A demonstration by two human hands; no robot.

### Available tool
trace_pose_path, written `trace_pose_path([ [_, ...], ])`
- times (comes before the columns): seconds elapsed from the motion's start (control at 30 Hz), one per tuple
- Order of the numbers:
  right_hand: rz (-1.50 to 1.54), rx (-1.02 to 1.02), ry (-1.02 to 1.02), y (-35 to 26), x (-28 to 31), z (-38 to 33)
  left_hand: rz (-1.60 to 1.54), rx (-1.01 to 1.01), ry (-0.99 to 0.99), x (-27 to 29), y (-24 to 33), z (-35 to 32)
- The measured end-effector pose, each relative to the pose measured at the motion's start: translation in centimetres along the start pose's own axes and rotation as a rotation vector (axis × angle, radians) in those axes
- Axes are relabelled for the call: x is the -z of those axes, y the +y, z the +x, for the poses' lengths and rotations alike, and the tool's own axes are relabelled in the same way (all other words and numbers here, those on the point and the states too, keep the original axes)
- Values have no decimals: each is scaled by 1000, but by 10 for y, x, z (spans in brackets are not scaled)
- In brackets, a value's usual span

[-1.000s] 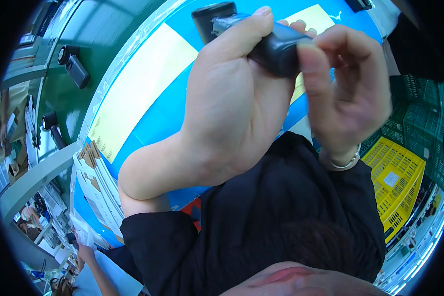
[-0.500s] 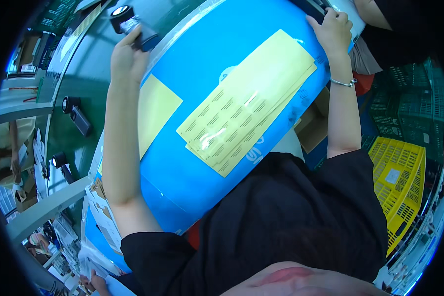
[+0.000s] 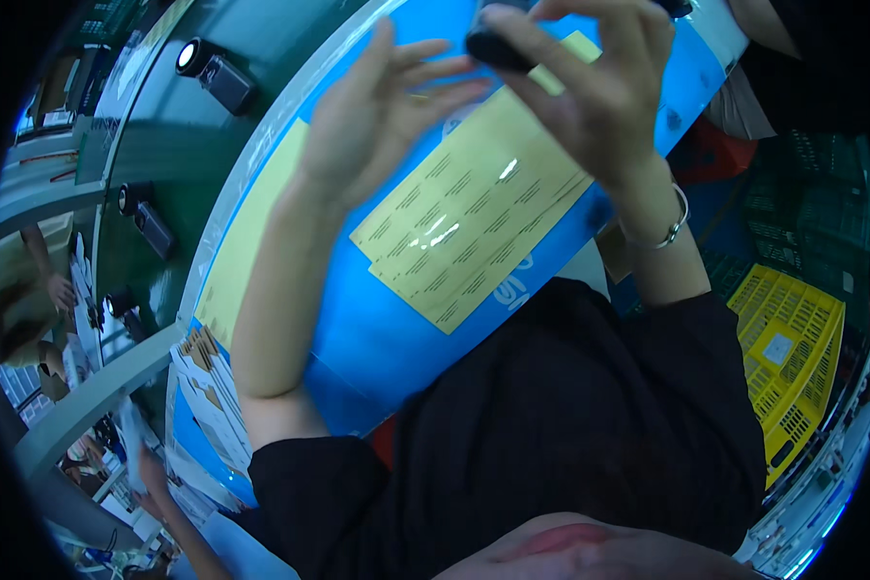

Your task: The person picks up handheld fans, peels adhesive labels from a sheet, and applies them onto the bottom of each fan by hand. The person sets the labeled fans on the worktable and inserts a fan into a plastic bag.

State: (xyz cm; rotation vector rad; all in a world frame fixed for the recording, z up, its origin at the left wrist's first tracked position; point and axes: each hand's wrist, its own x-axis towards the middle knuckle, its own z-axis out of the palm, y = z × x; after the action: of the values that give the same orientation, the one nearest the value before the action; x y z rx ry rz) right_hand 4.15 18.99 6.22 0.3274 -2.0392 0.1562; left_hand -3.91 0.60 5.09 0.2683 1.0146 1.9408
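Observation:
Over the far part of the blue mat [image 3: 358, 358], my right hand [image 3: 599, 87] is closed on a small dark rounded object [image 3: 498, 43], partly cut off by the top edge. My left hand [image 3: 372, 121] hangs just left of it, empty, with its fingers stretched toward the object and slightly blurred. Below both hands lies a stack of yellow label sheets [image 3: 474, 222] with rows of printed stickers. A black device with a round glassy head and a boxy body [image 3: 224, 82] rests on the green surface, beyond the left hand.
Two similar black devices [image 3: 150, 222] [image 3: 121, 309] stand in line along the green conveyor-like surface [image 3: 261, 34]. Another yellow sheet [image 3: 246, 242] and flat cartons [image 3: 213, 406] lie at left. A yellow crate [image 3: 788, 348] stands at right. Co-workers' hands [image 3: 150, 483] show at lower left.
My left hand has let go of the black device on the green surface and moved right over the mat. My right hand has come inward from the far right, now holding the dark object.

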Motion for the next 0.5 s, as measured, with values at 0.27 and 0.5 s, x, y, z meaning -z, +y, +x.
trace_pose_path([
  [0.27, 579, -389, -51, -20, 28, -33, -361, -40, -41, -4, -40, 0],
  [0.5, 344, -616, -453, -45, 23, -74, -35, -216, 115, -7, -66, 4],
])
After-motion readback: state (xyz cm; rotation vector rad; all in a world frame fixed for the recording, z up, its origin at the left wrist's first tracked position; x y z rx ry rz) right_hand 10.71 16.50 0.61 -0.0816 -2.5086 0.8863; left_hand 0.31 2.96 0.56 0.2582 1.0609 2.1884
